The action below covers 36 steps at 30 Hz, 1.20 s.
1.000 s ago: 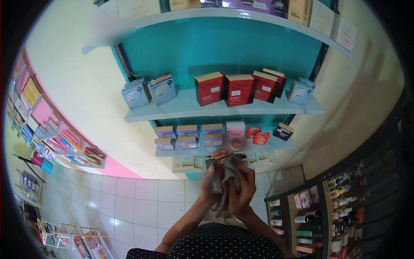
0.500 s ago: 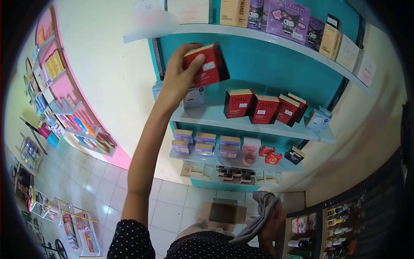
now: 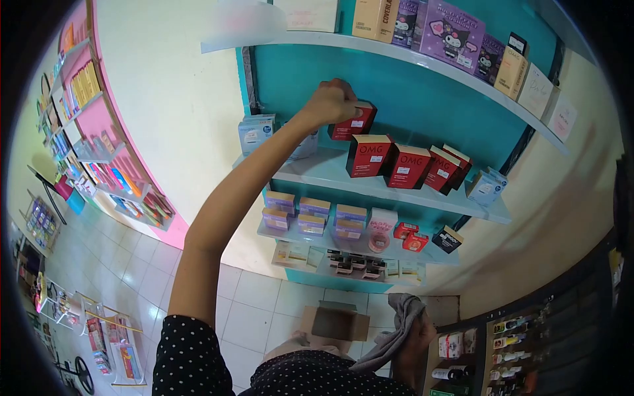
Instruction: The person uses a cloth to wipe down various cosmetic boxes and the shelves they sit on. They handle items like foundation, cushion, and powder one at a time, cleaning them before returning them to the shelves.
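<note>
My left hand [image 3: 333, 102] is closed on the top of a red box [image 3: 349, 128] at the back of the middle shelf [image 3: 323, 170]. The held box is upright, behind and left of a red OMG box [image 3: 369, 158]. More red boxes, among them another OMG box [image 3: 405, 168], stand to the right on this shelf. Left of my hand are light-blue boxes [image 3: 256, 135]. Low at the right, my right hand [image 3: 416, 340] grips a crumpled grey cloth [image 3: 396, 330], its fingers partly hidden by it.
The upper shelf [image 3: 370, 47] carries purple cushion boxes [image 3: 451, 36] and beige boxes. Lower shelves hold small lilac boxes [image 3: 312, 224]. An open cardboard box [image 3: 360, 327] sits on the tiled floor. A dark rack of bottles [image 3: 508, 343] is at my right.
My left hand has moved right and toward the shelf with the red box, which is now behind the OMG box. My right hand still holds the cloth.
</note>
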Each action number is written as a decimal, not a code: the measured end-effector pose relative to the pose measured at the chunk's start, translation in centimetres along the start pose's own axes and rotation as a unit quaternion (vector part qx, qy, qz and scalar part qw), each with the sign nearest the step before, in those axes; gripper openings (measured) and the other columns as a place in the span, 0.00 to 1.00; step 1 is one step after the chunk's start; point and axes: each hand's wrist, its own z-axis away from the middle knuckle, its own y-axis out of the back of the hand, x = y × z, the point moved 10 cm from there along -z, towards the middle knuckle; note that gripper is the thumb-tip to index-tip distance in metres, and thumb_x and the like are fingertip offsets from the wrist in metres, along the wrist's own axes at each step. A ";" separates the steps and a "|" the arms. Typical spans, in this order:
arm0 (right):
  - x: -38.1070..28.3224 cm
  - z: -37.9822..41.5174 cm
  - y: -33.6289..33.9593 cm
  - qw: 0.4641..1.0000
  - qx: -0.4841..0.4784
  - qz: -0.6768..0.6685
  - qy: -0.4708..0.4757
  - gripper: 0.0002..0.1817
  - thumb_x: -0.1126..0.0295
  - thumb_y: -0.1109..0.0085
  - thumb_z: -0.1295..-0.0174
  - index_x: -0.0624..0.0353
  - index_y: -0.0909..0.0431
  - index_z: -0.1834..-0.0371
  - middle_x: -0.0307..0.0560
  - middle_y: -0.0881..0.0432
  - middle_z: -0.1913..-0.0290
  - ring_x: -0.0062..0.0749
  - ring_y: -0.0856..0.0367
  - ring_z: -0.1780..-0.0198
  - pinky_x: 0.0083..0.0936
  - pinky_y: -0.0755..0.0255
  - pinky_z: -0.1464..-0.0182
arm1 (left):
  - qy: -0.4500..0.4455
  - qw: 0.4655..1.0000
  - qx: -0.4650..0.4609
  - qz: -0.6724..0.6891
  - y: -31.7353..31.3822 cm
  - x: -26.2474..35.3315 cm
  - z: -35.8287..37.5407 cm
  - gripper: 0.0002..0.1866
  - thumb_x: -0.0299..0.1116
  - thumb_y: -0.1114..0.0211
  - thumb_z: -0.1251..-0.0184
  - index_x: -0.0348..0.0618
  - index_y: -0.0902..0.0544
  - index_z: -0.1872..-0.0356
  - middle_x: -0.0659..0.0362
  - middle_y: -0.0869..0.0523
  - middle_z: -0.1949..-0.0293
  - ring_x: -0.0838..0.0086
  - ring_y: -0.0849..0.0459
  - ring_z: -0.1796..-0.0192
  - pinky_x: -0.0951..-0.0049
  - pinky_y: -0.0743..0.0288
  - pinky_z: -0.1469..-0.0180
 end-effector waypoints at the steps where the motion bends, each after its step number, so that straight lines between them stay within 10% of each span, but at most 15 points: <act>1: -0.2 0.0 -0.1 1.000 0.001 0.000 0.006 0.11 0.72 0.55 0.46 0.73 0.31 0.73 0.41 0.32 0.72 0.22 0.34 0.69 0.16 0.40 0.64 | -0.016 0.999 -0.035 0.007 -0.8 0.0 -0.3 0.19 0.36 0.34 0.59 0.36 0.22 0.65 0.48 0.21 0.63 0.61 0.23 0.59 0.70 0.30 0.57; 17: -0.5 0.0 -0.4 1.000 -0.006 -0.006 0.024 0.09 0.76 0.57 0.47 0.73 0.30 0.74 0.43 0.31 0.72 0.23 0.34 0.68 0.18 0.39 0.63 | 0.104 0.961 -0.257 0.020 -6.0 -2.8 -0.6 0.23 0.39 0.32 0.64 0.38 0.22 0.64 0.53 0.23 0.63 0.69 0.24 0.63 0.75 0.27 0.66; 36: -0.3 0.3 -0.4 0.999 -0.011 -0.029 0.014 0.10 0.73 0.54 0.45 0.71 0.29 0.69 0.40 0.30 0.70 0.19 0.32 0.68 0.14 0.38 0.65 | 0.038 0.948 -0.312 -0.054 -6.0 -1.9 -0.5 0.27 0.43 0.31 0.62 0.36 0.23 0.60 0.51 0.23 0.60 0.68 0.24 0.59 0.75 0.29 0.59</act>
